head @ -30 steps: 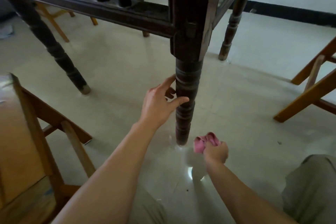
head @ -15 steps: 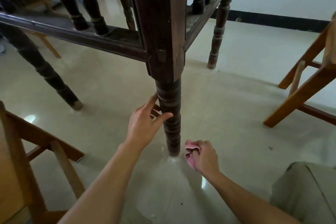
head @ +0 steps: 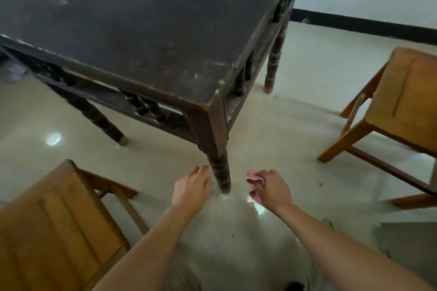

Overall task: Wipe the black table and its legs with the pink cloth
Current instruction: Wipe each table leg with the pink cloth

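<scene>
The left hand (head: 191,188) hangs low over the floor (head: 295,137) with its fingers (head: 201,170) loose and slightly bent, holding nothing. Just to the right of those fingertips stands the corner leg (head: 221,172) of the black table (head: 142,30); whether the fingertips touch the leg cannot be told. On the other side of the leg, a little apart from it, the right hand (head: 273,190) has its fingers curled round the pink cloth (head: 252,178). The cloth is bunched in the grip, one fold sticking out ahead of the knuckles toward the leg and another hanging below the hand, above the floor. The cloth does not touch the leg. Up and ahead of both sets of fingers the scuffed table top spreads out, its near corner right above the leg. A second leg (head: 99,118) stands well to the left of the left fingers, and a third leg (head: 274,61) stands far ahead of the right fingers, near the wall (head: 354,2) with its dark baseboard (head: 354,25). A wooden stool (head: 54,220) sits left of and behind the left hand, and another stool (head: 406,101) stands well to the right of the right hand.
</scene>
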Demonstrator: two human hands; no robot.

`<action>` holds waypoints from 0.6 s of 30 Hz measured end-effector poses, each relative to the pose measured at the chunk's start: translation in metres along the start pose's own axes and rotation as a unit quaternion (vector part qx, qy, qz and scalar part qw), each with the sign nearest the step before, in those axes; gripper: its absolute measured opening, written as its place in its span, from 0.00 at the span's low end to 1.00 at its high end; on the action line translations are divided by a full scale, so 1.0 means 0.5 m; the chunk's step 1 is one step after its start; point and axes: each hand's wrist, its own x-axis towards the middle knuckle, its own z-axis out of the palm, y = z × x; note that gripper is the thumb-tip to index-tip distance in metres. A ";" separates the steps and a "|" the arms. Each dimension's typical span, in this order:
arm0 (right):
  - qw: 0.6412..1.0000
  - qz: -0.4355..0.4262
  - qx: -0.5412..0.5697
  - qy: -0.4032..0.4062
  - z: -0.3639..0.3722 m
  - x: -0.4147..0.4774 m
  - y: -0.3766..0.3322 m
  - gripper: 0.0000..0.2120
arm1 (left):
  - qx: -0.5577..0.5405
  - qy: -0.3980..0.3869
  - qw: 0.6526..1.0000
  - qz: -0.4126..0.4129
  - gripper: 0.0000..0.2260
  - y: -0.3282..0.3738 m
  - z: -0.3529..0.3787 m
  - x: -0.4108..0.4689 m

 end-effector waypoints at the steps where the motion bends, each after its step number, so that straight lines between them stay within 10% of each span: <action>1: 1.000 -0.002 -0.005 -0.005 -0.033 -0.022 -0.017 0.14 | 0.002 -0.013 1.000 0.000 0.14 0.012 -0.033 -0.016; 18: 0.994 -0.053 -0.098 -0.016 -0.519 -0.322 -0.442 0.13 | -0.030 -0.036 0.997 -0.054 0.12 0.084 -0.635 -0.317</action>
